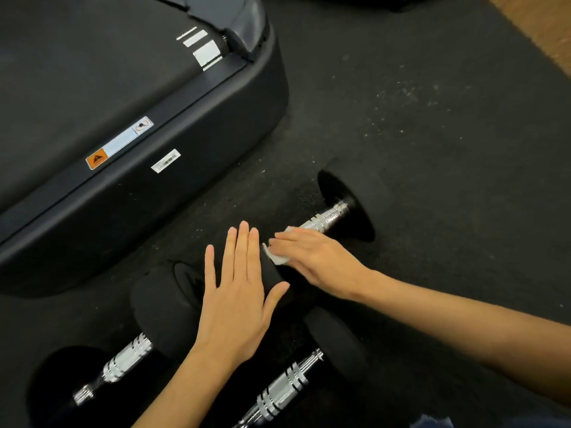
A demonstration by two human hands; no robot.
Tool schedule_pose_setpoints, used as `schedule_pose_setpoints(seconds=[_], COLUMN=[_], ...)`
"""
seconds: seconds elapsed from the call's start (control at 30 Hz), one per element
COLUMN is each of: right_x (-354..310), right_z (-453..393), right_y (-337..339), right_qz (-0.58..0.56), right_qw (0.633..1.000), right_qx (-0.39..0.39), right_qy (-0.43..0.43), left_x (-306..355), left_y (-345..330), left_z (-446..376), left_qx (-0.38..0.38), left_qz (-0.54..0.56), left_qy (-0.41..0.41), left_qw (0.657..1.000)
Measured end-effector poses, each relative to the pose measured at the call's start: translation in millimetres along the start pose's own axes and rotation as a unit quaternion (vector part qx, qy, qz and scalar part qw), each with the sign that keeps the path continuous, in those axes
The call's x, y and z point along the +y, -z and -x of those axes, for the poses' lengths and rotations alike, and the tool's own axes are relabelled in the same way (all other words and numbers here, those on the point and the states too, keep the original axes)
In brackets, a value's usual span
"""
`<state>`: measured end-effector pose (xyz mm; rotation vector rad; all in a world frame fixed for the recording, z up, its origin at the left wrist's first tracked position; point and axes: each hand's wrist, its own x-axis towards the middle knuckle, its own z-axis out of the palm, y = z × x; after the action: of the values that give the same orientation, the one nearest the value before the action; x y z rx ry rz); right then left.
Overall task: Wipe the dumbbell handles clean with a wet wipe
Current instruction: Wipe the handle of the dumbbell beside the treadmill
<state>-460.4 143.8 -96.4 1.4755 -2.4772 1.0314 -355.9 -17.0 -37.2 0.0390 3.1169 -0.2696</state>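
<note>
Far dumbbell (pixel 340 211) lies on the rubber floor (pixel 432 118) beside the treadmill base (pixel 154 168). Right hand (pixel 312 257) presses the wet wipe (pixel 278 257) onto its chrome handle (pixel 324 219), fingers together, flat over the wipe. Left hand (pixel 238 291) rests flat on the near weight head (pixel 272 273), fingers apart, gripping nothing. Risk: with only a flat palm steadying it, the dumbbell may roll under the wiping stroke, or the wipe may bunch and miss the knurling. Two nearer handles (pixel 126 359) (pixel 284 387) lie bare.
</note>
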Motion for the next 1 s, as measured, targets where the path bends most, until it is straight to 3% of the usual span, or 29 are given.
schedule_pose_setpoints(seconds=[0.1, 0.2, 0.3, 0.5, 0.67, 0.87, 1.0], right_x=[19.5, 17.7, 5.3, 15.2, 12.3, 7.8, 4.3], right_z=[6.8, -9.2, -2.2, 9.9, 9.1, -23.3, 2.3], right_y=[10.0, 13.7, 2.4, 4.3, 1.4, 2.2, 4.0], right_qz=[0.029, 0.064, 0.034, 0.037, 0.043, 0.086, 0.071], right_qw=[0.999, 0.997, 0.997, 0.999, 0.996, 0.993, 0.996], right_qx=[-0.019, -0.027, -0.054, -0.009, -0.046, -0.073, -0.046], right_qy=[0.033, 0.012, 0.038, 0.016, 0.061, 0.033, 0.033], left_x=[3.2, 5.0, 1.5, 0.7, 1.1, 3.6, 2.0], left_y=[-1.8, -2.4, -2.1, -0.7, -0.5, 2.1, 2.4], left_z=[1.7, 1.8, 0.5, -1.5, 0.6, 0.5, -0.6], left_qx=[0.001, 0.0, -0.005, -0.001, 0.003, -0.002, 0.004], left_qz=[-0.004, -0.011, -0.02, -0.032, -0.031, -0.051, -0.053], left_qy=[0.01, 0.01, 0.002, 0.004, 0.003, 0.002, -0.002], left_qw=[1.0, 1.0, 1.0, 0.999, 1.0, 0.999, 0.999])
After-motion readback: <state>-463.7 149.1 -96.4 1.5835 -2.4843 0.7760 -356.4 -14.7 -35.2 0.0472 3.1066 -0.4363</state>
